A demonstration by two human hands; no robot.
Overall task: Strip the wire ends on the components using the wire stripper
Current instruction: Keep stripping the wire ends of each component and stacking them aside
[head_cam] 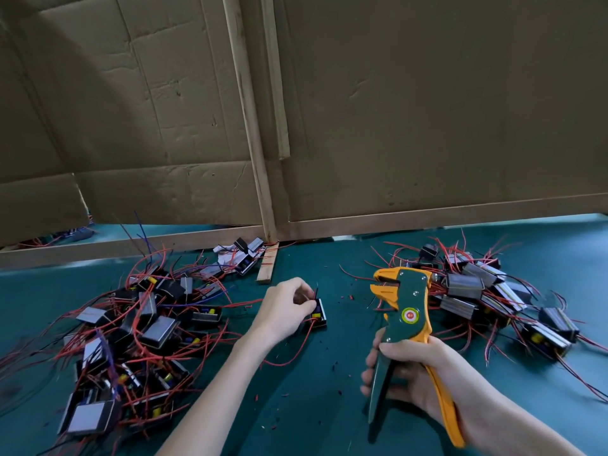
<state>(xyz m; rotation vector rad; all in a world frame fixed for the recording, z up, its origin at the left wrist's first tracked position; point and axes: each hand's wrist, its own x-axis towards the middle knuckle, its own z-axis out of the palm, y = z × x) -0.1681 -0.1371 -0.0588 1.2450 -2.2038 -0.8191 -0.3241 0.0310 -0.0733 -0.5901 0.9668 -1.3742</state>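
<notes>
The wire stripper [406, 311], green-bodied with yellow jaws and one yellow handle, stands upright above the teal table [329, 406], its head tilted up and away from the person. The right hand [414, 366] grips it from below: the fingers curl round the green handle while the yellow handle runs back along the palm and wrist, and the two handles are spread apart. The yellow jaws show a gap between them, and whether any wire sits in them I cannot tell. Just to the left of the stripper a single small black component [319, 314] lies on the table, and the left hand [286, 307] rests beside it with fingers curled, thumb and fingertips pinching the thin leads [316, 295] that rise from its top. A red wire loops from that component back towards the person. Between it and the stripper's head, small scraps of insulation [350, 296] dot the cloth. Further left of the stripper spreads a large heap of components [144, 327] tangled in red, blue and black wires; close on its right sits a second heap [477, 291], mostly red-wired. Beyond the stripper a cardboard wall [427, 110] rises, with a short wooden strip [268, 268] lying at its foot.
</notes>
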